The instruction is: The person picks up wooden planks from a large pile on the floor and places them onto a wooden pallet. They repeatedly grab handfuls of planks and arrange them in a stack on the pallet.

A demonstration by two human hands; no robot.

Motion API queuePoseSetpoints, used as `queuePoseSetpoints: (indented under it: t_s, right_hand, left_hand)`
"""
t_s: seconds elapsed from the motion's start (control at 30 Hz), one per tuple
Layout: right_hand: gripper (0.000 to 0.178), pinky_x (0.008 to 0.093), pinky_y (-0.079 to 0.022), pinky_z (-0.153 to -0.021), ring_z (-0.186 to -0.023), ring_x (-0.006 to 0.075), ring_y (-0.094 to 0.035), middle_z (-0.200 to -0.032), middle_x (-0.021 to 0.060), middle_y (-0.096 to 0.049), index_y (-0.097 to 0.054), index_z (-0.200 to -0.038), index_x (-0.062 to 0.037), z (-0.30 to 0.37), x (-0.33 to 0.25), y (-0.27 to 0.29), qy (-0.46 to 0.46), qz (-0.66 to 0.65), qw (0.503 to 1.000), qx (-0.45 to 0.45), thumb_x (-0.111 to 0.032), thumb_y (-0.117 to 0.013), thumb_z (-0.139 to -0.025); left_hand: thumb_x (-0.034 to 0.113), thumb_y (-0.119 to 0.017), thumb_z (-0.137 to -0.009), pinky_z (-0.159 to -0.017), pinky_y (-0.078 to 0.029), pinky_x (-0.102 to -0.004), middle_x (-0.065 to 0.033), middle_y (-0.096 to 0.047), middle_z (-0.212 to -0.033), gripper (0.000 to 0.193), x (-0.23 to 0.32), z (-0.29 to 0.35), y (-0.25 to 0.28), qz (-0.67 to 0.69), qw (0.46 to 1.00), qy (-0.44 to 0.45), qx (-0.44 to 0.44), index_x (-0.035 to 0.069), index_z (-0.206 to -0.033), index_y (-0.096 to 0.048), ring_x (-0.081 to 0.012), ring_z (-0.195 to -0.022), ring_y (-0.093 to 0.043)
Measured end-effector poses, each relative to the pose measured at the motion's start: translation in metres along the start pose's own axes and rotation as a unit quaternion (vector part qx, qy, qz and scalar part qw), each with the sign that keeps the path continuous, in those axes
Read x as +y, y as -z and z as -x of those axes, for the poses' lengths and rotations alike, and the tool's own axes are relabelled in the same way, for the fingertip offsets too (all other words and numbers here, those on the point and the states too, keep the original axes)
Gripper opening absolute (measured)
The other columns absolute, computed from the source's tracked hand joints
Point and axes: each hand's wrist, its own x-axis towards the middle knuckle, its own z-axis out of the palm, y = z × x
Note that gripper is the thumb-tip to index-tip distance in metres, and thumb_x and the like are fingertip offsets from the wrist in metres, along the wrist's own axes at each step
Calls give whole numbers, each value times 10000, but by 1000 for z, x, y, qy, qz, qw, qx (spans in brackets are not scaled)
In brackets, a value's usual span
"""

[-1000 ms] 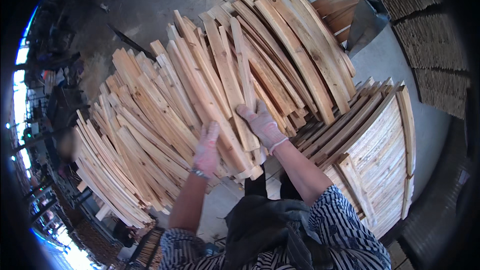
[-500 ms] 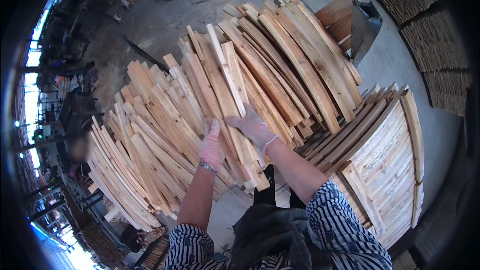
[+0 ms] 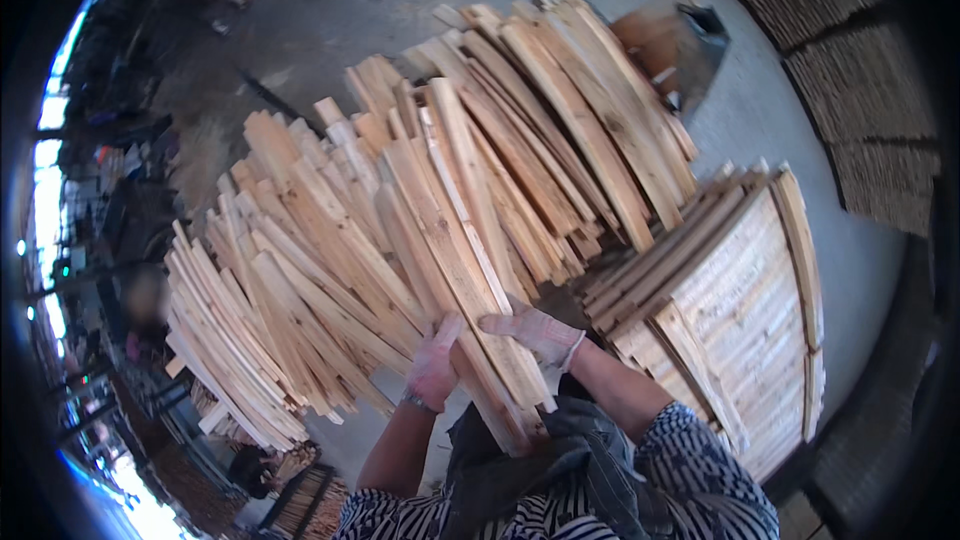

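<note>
- Your left hand (image 3: 434,365), gloved, presses on the left side of the held planks (image 3: 465,290), its fingers partly bent and its thumb at the top edge; how far they wrap underneath is hidden
- Your right hand (image 3: 540,333), gloved too, grips from the opposite side, thumb laid over the upper face, the rest of its fingers mostly out of sight
- The held planks sit at the near side of the loose plank pile (image 3: 310,240), slanting out from it toward your dark apron (image 3: 590,455), with their far part over the pile; you cannot tell there which ends belong to your bundle
- The slatted wooden panel (image 3: 750,310) stands to the right of the pile, and a dark floor-side stack of boards (image 3: 825,70) lies farther off on the pile's right
- Both your hands grip the near half, so the long far ends could dip or swing if your fingers slacken
- The near ends are uneven, so a plank may slide lengthwise out of the bundle if you squeeze only the outer ones
- Far ends could snag on crossed planks in the pile, dragging some loose
- Near ends may catch your apron if you pull them closer
</note>
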Motion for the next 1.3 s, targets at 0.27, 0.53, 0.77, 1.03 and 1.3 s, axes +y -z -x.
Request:
queuePoseSetpoints:
  t_s: [0.27, 0.53, 0.77, 1.03, 1.3]
  right_hand:
    - [1001, 325, -354, -1105, -1312, 277, -485, -1399, 224, -526, -293, -1520, 30, 46, 2, -15, 49, 143, 984, 90, -518, -747, -817]
    - [973, 336, -387, -1087, -1289, 243, -492, -1393, 217, -523, -280, -1510, 42, 166, -40, -14, 280, 181, 943, 1, -473, -761, -840]
    - [1141, 341, -421, -1067, -1270, 258, -522, -1350, 266, -539, -232, -1521, 31, 352, -45, -6, 264, 314, 888, 210, -462, -853, -700]
    - [1098, 355, -417, -1070, -1268, 278, -488, -1346, 217, -487, -149, -1539, -21, 501, -18, 48, 504, 222, 758, 349, -298, -846, -737]
    - [1168, 375, -398, -1118, -1319, 281, -460, -1404, 199, -450, -115, -1536, -44, 522, 5, 164, 536, 255, 659, 462, -238, -876, -671]
  left_hand:
    - [662, -513, -920, -1061, -443, -448, -191, -455, -1451, 906, 69, -6, -59, 242, 963, 116, -13, 6, -1507, -300, -343, -1264, -505]
    - [509, -580, -939, -1027, -461, -436, -190, -503, -1342, 739, 133, 55, -96, 29, 996, -87, 18, -24, -1415, -390, -324, -1204, -529]
    - [462, -858, -717, -1039, -459, -453, -186, -416, -1403, 1103, 179, 133, -244, 47, 980, -182, -73, 16, -1514, -238, -333, -1241, -491]
    - [333, -875, -751, -963, -520, -402, -130, -568, -1245, 883, 219, 202, -433, 18, 894, -275, -353, -26, -1393, -387, -263, -1119, -587]
    - [87, -901, -710, -949, -553, -349, -107, -601, -1286, 696, 186, 158, -540, -147, 826, -215, -501, 11, -1308, -553, -189, -1120, -609]
